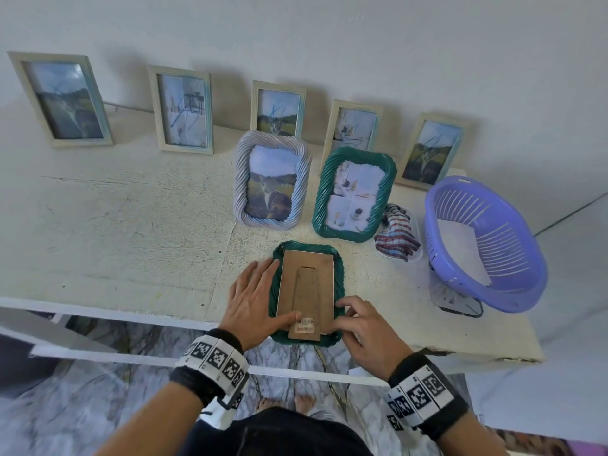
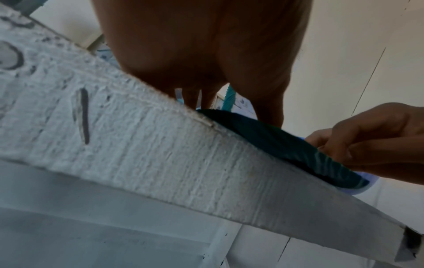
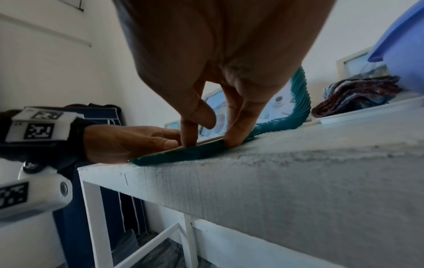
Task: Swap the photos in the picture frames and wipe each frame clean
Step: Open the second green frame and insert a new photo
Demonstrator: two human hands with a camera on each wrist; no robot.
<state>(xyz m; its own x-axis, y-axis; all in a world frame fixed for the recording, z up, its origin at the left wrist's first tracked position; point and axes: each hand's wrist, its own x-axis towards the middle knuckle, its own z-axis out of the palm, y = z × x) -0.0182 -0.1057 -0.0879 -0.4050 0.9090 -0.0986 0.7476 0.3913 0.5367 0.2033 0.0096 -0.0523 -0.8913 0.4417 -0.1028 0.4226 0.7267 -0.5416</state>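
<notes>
A green twisted-rim frame (image 1: 341,271) lies face down at the table's front edge, its brown backing board (image 1: 307,284) and folded stand facing up. My left hand (image 1: 260,292) lies flat on the frame's left side, thumb on the board near a barcode sticker. My right hand (image 1: 345,315) has bent fingers pinching the frame's near right corner; in the right wrist view its fingertips (image 3: 189,141) press on the board's edge and the rim (image 3: 183,154). Behind stand a lilac frame (image 1: 271,181) with a cat photo and a second green frame (image 1: 353,194) with a collage photo.
A striped cloth (image 1: 396,236) sits on a small white dish right of the standing green frame. A purple slatted basket (image 1: 483,245) holding white paper stands at the right end. Several pale wooden frames (image 1: 181,110) lean on the wall. The face-down frame overhangs the table's front edge (image 1: 131,314).
</notes>
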